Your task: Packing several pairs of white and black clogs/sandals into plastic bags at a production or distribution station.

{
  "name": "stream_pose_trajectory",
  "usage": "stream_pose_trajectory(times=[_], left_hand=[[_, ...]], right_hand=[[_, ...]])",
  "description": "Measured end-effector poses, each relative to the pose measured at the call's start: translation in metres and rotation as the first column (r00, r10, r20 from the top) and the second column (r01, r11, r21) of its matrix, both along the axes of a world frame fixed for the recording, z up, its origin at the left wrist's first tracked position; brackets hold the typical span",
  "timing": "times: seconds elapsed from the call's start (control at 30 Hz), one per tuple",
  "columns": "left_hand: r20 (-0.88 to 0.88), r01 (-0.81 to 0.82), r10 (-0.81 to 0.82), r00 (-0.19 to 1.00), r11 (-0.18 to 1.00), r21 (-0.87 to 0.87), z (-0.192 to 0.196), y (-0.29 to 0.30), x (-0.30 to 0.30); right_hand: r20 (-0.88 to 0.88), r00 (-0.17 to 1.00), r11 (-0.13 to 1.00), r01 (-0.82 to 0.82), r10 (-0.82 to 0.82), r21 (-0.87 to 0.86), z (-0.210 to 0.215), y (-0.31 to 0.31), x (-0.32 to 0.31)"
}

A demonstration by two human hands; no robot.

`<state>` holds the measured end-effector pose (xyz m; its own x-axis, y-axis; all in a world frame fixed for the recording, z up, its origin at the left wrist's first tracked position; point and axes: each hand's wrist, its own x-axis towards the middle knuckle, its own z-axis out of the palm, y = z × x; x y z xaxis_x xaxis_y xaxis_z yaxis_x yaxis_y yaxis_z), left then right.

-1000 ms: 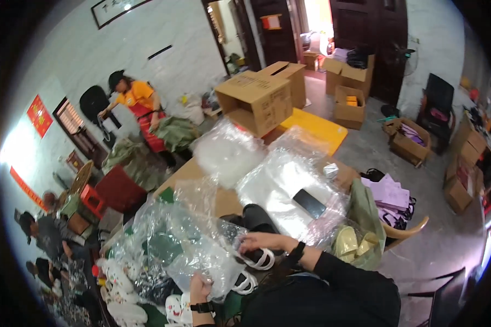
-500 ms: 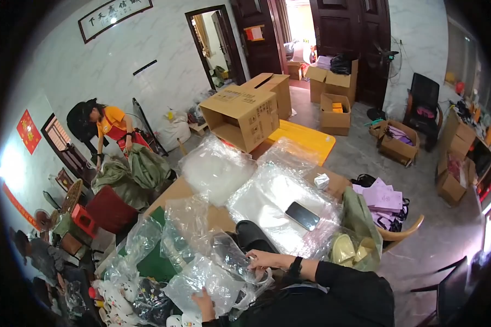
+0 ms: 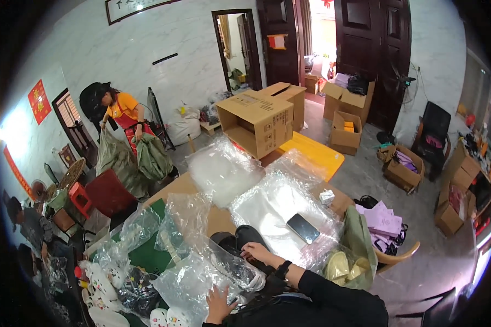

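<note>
My left hand rests with spread fingers on a crinkled clear plastic bag at the near edge of the table. My right hand has its fingers curled over a black slipper; the fingertips are partly hidden. Just left of it, another black shoe-like piece lies partly under clear film. A stack of clear plastic bags lies beyond my right hand, with a phone on it. White patterned clogs are heaped to the left of my left hand.
An open carton stands at the table's far end by a yellow tabletop. Yellow slippers lie in a bag at right, near lilac papers on a chair. A co-worker holds green sacks; another person sits at left.
My right hand has moved a little left and down onto the black slipper. My left hand has shifted right, its fingers spreading. The co-worker has straightened and lifted the sacks. The view has tilted down.
</note>
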<state>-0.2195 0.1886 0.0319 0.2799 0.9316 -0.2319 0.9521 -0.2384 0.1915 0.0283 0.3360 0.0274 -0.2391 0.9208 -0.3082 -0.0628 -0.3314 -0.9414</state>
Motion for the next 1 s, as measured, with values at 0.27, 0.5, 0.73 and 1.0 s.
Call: stream_pose_trajectory(times=[0.27, 0.5, 0.73, 1.0], left_hand=[[0.112, -0.051, 0.048, 0.993, 0.998, 0.026, -0.009, -0.002, -0.006], [0.169, -0.121, 0.109, 0.980, 0.990, 0.066, -0.024, -0.011, -0.009], [0.139, -0.199, 0.196, 0.971, 0.980, 0.006, -0.020, -0.018, -0.009], [0.214, -0.309, 0.292, 0.932, 0.949, 0.053, -0.019, -0.026, -0.009]], right_hand=[[0.613, 0.770, 0.880, -0.403, 0.179, 0.250, -0.041, 0.009, -0.036], [0.805, 0.568, 0.922, -0.380, 0.173, 0.070, -0.040, -0.001, -0.078], [0.758, 0.647, 0.986, -0.164, 0.083, 0.031, -0.047, 0.016, -0.089], [0.354, 0.922, 0.956, 0.052, -0.156, 0.287, -0.039, 0.019, -0.071]])
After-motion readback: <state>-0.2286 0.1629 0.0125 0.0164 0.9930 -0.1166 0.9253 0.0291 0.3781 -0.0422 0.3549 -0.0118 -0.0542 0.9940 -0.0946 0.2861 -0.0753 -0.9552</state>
